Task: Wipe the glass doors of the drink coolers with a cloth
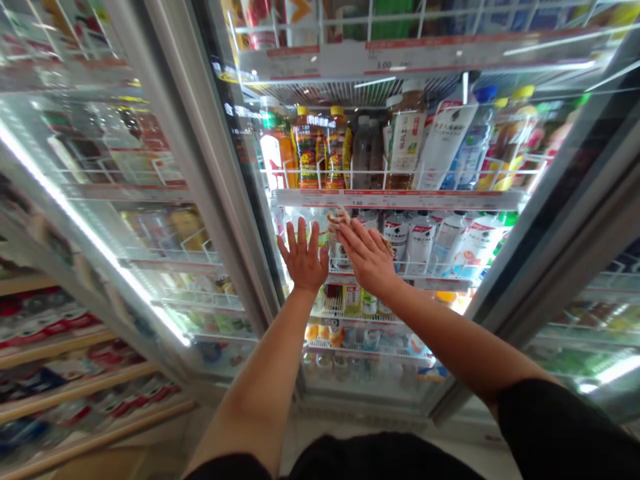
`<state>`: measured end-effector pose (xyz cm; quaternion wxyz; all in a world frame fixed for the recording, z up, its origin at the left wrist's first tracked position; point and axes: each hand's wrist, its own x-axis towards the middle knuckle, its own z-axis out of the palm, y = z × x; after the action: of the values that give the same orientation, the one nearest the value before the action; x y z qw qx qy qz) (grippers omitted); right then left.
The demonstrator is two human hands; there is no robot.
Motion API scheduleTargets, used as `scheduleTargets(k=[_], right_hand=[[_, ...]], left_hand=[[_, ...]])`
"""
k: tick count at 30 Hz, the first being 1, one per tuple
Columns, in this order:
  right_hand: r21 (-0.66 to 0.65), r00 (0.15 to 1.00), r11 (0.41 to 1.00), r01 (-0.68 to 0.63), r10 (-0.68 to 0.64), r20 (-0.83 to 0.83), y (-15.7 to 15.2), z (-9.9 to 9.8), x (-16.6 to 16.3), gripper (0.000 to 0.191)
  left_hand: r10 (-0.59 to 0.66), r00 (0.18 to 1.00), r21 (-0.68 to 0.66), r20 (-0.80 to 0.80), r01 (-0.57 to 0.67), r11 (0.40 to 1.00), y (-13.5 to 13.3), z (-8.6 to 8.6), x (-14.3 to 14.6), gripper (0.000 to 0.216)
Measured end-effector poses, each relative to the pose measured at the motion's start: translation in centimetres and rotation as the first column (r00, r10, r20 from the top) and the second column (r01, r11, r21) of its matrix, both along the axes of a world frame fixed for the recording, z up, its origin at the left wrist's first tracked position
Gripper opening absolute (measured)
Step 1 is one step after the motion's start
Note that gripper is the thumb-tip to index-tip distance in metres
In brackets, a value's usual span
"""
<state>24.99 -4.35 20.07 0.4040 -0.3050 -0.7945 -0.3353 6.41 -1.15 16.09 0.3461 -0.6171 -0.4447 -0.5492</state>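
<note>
**Where my right hand lies flat, a soft cloth is bunched beneath it**

Because most of the crumpled cloth (pixel 339 217) is hidden under my right hand (pixel 371 259), I judge it by the folds that poke out past my fingertips and along the hand's outer edge. It sits against the glass door (pixel 345 390) of the drinks cooler, in front of the bottles (pixel 337 148), which stand behind the pane on their shelves. I have hold of it by pressing, fingers straight and close together; whether my thumb also pinches it, I cannot tell.

My left hand (pixel 304 260) is spread wide beside it, holding nothing, and appears to rest on the same pane.

I expect the cloth to be light, limp and hard to damage, giving way wherever I push. Its bunched folds probably make a better grip than a loose edge, so the middle of the wad, under palm and fingers together, seems the place to take it. The glass looks smooth and likely slippery, so the cloth should slide easily. Whether it is damp, I cannot see.
</note>
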Motion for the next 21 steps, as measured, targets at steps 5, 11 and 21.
scheduleTargets(k=[5, 11, 21], right_hand=[[0.066, 1.000, 0.998, 0.011, -0.012, 0.019, 0.4, 3.5, -2.2, 0.059], [-0.069, 0.990, 0.998, -0.004, 0.014, 0.143, 0.6, 5.3, -4.3, 0.052], [-0.098, 0.986, 0.994, -0.040, 0.055, 0.157, 0.5, 5.7, -3.0, 0.063]], left_hand=[[-0.034, 0.999, -0.001, 0.028, 0.034, 0.999, -0.1, 0.0, 0.1, 0.052], [-0.048, 0.998, 0.001, 0.051, 0.048, 0.999, 0.0, 0.0, 0.2, 0.064], [-0.072, 0.995, -0.109, 0.073, 0.079, 0.991, -0.3, -1.0, -1.9, 0.064]])
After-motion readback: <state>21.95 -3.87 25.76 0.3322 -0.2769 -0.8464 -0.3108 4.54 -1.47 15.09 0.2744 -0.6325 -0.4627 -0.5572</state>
